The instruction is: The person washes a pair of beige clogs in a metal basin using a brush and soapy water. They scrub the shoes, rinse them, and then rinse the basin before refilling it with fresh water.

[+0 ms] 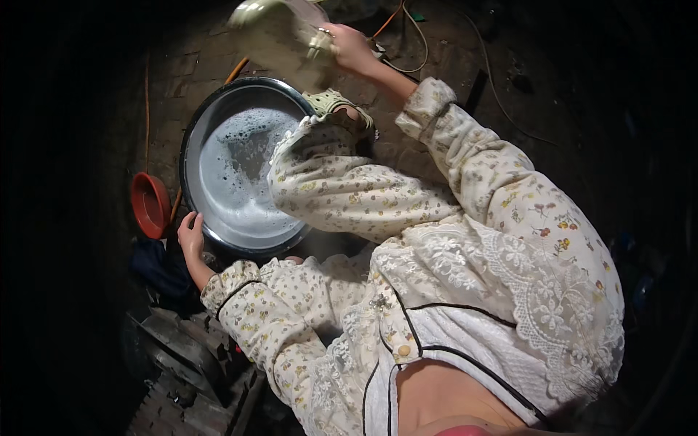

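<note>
A wide metal basin (218, 226) with a dark rim holds cloudy, sudsy water (253, 158). At its lower left edge, my left hand (192, 240) has its thumb and fingers at the rim. My right hand (349, 46) is raised beyond the basin, its fingers closed around a pale green thing (253, 12). Motion blurs that thing too much to tell what it is. A brownish blur hangs beneath it. Close to the basin's right side is my foot in a pale green clog (327, 102). My patterned trouser knee (305, 180) covers part of the basin.
A small red plastic bowl (150, 206) is left of the basin, beside an orange hose (235, 70). Dark cloth (162, 270) and a grey metal object (180, 349) are at lower left. Thin cables (482, 46) cross the dark brick floor (180, 84).
</note>
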Demonstrator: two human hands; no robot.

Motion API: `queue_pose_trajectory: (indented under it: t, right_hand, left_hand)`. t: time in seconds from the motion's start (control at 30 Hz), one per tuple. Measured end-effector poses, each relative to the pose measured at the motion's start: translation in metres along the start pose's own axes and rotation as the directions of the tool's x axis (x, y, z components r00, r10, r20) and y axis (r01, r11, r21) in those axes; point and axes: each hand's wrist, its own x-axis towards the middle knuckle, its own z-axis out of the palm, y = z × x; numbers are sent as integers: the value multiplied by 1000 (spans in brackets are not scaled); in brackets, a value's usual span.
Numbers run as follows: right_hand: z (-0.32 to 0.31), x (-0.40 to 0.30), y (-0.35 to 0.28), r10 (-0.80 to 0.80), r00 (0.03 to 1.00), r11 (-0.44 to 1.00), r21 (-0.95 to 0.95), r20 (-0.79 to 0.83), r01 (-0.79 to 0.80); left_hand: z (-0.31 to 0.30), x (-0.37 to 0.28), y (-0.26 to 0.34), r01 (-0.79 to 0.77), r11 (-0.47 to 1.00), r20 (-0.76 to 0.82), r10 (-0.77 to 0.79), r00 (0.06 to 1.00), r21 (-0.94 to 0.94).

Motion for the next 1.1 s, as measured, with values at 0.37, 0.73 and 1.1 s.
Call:
queue_pose_trajectory:
  t: [0.37,0.73,1.1]
  right_hand:
    - [-59,-193,109,706,699,617,-583,112,-529]
    - [-51,-239,133,729,683,638,-319,-40,-701]
    - [-86,-304,120,771,636,573,-472,34,-670]
  left_hand:
    - [28,13,25,-77,997,296,73,952,2]
    - [24,-1,22,-85,992,364,114,924,-95]
    - [30,4,-22,43,971,403,57,913,-236]
